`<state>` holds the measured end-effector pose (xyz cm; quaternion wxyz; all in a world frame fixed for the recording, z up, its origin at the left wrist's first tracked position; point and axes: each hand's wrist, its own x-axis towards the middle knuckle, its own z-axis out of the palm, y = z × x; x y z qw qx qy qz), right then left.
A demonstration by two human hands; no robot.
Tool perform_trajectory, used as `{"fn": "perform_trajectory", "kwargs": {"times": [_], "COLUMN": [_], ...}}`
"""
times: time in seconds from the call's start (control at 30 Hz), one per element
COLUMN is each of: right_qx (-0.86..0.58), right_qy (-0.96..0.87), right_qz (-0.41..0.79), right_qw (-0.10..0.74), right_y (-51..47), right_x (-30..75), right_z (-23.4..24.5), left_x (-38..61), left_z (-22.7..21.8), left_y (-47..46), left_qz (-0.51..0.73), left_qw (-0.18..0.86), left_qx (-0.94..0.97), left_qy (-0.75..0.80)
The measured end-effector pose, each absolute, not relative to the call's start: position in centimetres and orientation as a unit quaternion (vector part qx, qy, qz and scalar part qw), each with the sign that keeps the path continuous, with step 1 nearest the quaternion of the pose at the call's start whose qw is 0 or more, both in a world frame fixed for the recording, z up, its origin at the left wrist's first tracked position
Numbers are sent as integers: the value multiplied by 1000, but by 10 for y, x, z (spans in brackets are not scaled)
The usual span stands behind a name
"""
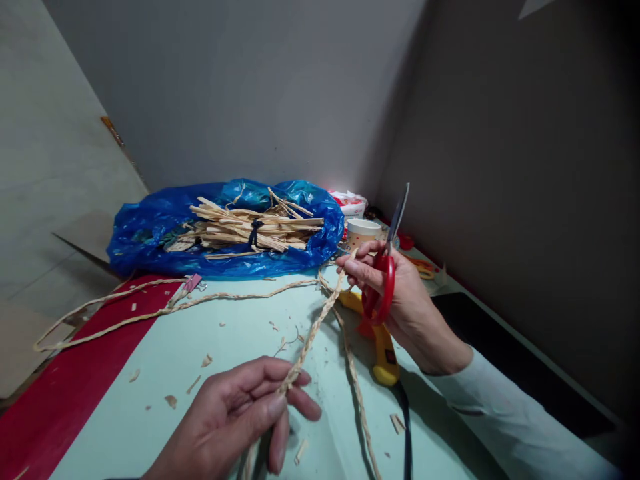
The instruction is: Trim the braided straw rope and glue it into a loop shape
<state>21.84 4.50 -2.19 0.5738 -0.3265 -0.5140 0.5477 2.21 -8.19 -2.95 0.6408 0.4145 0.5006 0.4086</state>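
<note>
A: What takes up the most room?
B: The table (115, 440), pale green with a red strip (50, 420) along its left side. A black mat (505, 360) lies on the right.
A: And after that?
B: A blue plastic bag (137, 223) at the far side, crumpled open under a bundle of dried stalks (225, 227) bound with a dark tie.
A: What are the hands doing?
B: The right hand (410, 300) is farther off, its thumb and forefinger pinching the far end of a braided strand (320, 320). The left hand (235, 407), nearer, pinches that strand lower down between thumb and forefinger, the other fingers loosely curled and a little apart. So the strand slants up from near to far, above the middle of the table.
A: Anything else in the right hand?
B: Red-handled scissors (389, 273), blades up. I can't tell whether any finger passes through the loops.
A: Below it?
B: A yellow tool (385, 353) with a black cord, lying on the table.
A: Smaller things?
B: A paper cup (363, 233) beyond the right hand, a pink clip (193, 283) at far left, and dry scraps (171, 401) scattered about.
</note>
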Motion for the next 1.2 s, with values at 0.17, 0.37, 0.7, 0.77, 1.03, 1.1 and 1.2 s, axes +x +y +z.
{"fn": "perform_trajectory", "kwargs": {"times": [0.17, 0.37, 0.7, 0.77, 1.03, 1.1, 1.2], "right_qx": [-424, -349, -317, -312, -297, -297, -294], "right_qy": [-630, -886, -940, -940, -935, -934, -933], "right_qz": [411, 108, -46, -61, -101, -104, -108], "right_qw": [504, 285, 119, 126, 168, 172, 178], "right_y": [42, 6, -6, -5, -6, -5, -4], "right_x": [226, 223, 213, 213, 209, 209, 209], "right_z": [-13, -1, -17, -17, -22, -23, -24], "left_x": [19, 19, 21, 20, 15, 15, 16], "left_z": [-28, -19, -18, -19, -25, -23, -20], "left_y": [-81, -81, -82, -81, -82, -83, -84], "left_qz": [424, 504, 550, 559, 503, 489, 475], "left_qw": [620, 565, 560, 576, 586, 590, 601], "left_qx": [396, 358, 346, 352, 369, 366, 363], "left_qy": [528, 547, 514, 481, 517, 528, 531]}}
